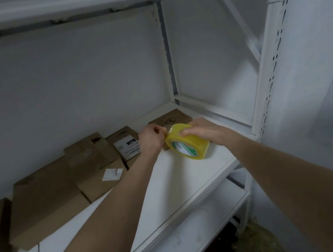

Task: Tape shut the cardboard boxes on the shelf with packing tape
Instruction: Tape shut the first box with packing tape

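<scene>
Head: right hand (200, 131) grips tape roll (187, 145); left hand (151, 139) pinches its end; label (127, 149) blurred.

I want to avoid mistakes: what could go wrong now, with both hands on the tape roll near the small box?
The left hand pinches at the edge of the tape roll; the tape end may slip back and stick. The right hand grips the roll by the small box; pulling might shift that box.

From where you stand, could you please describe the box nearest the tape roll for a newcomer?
On the white shelf, boxes line the back wall. It is the small box at the right end, standing apart, behind the yellow tape roll.
</scene>
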Tool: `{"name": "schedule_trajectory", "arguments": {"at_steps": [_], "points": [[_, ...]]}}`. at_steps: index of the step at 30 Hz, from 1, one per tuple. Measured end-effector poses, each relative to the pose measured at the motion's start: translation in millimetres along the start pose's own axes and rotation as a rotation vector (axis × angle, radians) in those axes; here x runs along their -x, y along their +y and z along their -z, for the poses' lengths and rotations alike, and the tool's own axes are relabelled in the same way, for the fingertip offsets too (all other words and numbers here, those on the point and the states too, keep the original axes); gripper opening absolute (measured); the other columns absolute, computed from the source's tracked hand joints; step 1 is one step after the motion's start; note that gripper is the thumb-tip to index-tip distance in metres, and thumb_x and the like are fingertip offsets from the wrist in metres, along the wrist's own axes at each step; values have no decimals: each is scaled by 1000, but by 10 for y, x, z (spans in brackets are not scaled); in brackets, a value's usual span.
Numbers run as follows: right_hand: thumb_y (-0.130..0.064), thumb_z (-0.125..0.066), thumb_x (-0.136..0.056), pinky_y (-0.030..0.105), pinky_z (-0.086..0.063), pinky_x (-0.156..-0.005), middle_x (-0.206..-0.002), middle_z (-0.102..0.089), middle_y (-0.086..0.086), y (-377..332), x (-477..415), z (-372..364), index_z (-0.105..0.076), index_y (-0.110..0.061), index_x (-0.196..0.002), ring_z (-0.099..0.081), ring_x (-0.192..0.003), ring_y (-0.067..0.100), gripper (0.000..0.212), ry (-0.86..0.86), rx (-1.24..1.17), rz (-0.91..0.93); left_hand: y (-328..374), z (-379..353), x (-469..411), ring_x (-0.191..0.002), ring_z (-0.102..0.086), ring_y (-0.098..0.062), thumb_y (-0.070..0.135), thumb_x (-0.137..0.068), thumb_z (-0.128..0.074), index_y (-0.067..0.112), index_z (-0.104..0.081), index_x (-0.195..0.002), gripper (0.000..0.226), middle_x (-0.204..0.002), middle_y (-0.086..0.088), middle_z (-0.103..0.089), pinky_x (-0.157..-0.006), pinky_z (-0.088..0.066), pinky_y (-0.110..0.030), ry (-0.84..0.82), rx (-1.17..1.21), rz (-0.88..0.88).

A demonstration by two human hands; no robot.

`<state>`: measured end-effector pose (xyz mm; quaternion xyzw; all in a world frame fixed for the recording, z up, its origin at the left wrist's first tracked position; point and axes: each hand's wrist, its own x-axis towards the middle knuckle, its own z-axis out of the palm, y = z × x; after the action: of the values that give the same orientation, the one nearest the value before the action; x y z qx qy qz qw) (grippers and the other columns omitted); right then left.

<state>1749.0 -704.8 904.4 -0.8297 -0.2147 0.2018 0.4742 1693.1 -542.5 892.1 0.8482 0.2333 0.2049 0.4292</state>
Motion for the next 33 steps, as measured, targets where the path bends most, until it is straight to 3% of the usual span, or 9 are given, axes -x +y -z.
{"name": "schedule_trajectory", "arguments": {"at_steps": [4,8,12,14,16,19,25,28,33], "points": [[-42,-75,-79,26,-44,-64,-81,-66,4,26,-53,-50,-73,-4,-91,-62,-76,16,40,41,211,63,-63,92,28,-49,-54,-24,0,-91,-49,15,-52,-65,30,-75,-23,-62,-43,-47,-27,-21,143,21],[-58,-72,-74,30,-44,-66,-79,-64,1,3,-82,-96,-66,-16,-76,-63,-81,20,43,74,402,56,-78,184,112,-49,-50,-21,-4,-94,-45,11,-49,-68,30,-67,-14,-57,-38,-42,-21,-10,240,60],[-72,-59,-77,31,-42,-76,-109,-64,4,-24,-12,-106,-64,-14,-112,-59,-103,25,67,161,698,32,-35,320,113,-52,-50,-19,2,-97,-48,7,-49,-73,24,-66,-11,-55,-50,-48,-28,-12,306,68],[-77,-57,-75,31,-43,-75,-108,-65,4,-36,-28,-95,-63,-15,-113,-60,-100,25,73,154,680,13,-41,377,86,-55,-53,-19,4,-97,-48,9,-50,-72,26,-70,-12,-57,-53,-53,-30,-1,292,84],[-80,-61,-67,31,-44,-68,-96,-67,4,-39,-50,-71,-65,-15,-97,-62,-89,23,72,95,572,0,-57,387,87,-57,-56,-18,6,-98,-48,11,-51,-72,26,-70,-11,-58,-48,-55,-25,-3,264,99],[-78,-72,-52,39,-53,-77,-89,-71,8,-6,-69,-30,-68,-13,-83,-68,-87,26,72,-10,228,-27,-99,398,79,-55,-54,-17,5,-98,-48,9,-50,-74,25,-66,-10,-56,-41,-50,-21,-12,280,127],[-36,-65,-89,37,-50,-89,-91,-70,7,34,-36,105,-70,-18,-90,-65,-90,23,19,-141,-162,-36,-180,484,5,-60,-54,-17,4,-97,-49,5,-54,-76,22,-66,-10,-54,-42,-51,-18,19,261,166],[-41,-65,-87,38,-50,-82,-93,-67,10,3,-49,133,-65,-16,-90,-63,-87,24,25,-107,-1,-45,-200,487,7,-60,-54,-16,3,-96,-49,7,-54,-72,25,-65,-9,-54,-39,-49,-16,46,233,132],[-46,-71,-82,30,-43,-65,-75,-62,5,-43,-136,47,-59,-17,-65,-59,-74,20,36,-29,250,31,-269,494,7,-57,-54,-14,6,-97,-49,6,-56,-79,19,-66,-7,-56,-41,-50,-16,89,196,138]]}}
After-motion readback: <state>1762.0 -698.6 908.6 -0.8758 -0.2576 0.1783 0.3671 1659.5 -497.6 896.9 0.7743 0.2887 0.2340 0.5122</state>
